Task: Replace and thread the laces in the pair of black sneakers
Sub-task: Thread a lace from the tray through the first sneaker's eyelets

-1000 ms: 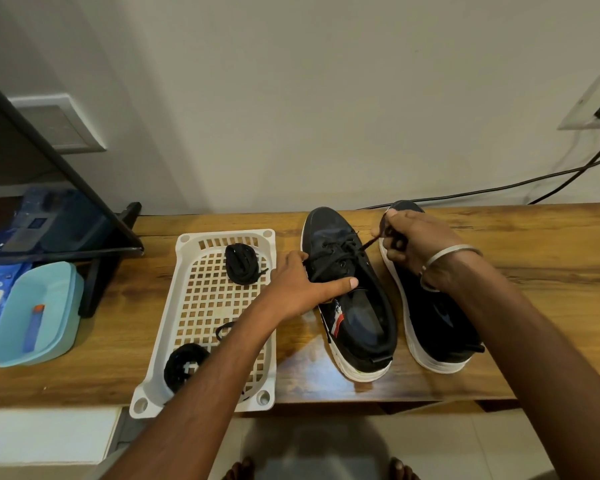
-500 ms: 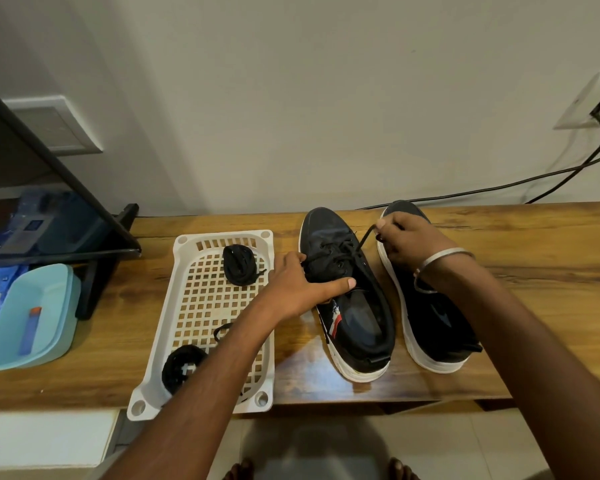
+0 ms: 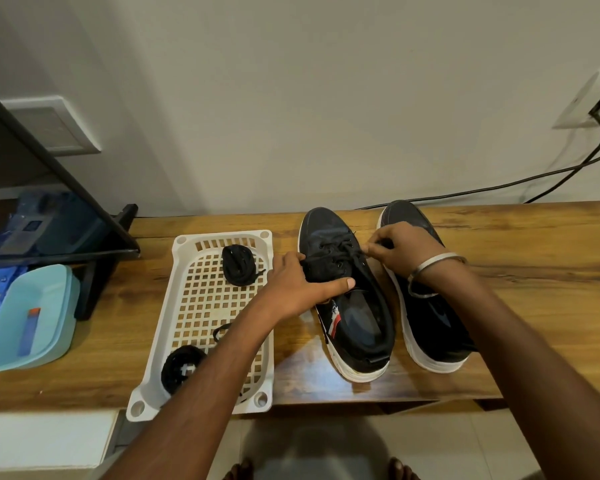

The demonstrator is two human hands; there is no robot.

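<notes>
My left hand (image 3: 300, 285) is clamped over the side of the left sneaker (image 3: 343, 292), thumb laid across the tongue, mostly so the shoe doesn't skid on the wooden table (image 3: 534, 271) while I tug. My right hand (image 3: 400, 249) has its fingertips pinched together on the black lace (image 3: 352, 252) right at the eyelets, so I'd say I'm working the lace through that row. The other sneaker (image 3: 426, 306) sits just beside it, toe to the wall, partly under my right wrist, and I can't tell how much lace it has in it.

The white plastic basket (image 3: 201, 306) on my left holds 2 coiled bundles of black laces, 1 at the far end (image 3: 238, 265) and 1 near me (image 3: 181, 367). Further left, a light blue tub (image 3: 32, 317) has a small blue stick thing in it.
</notes>
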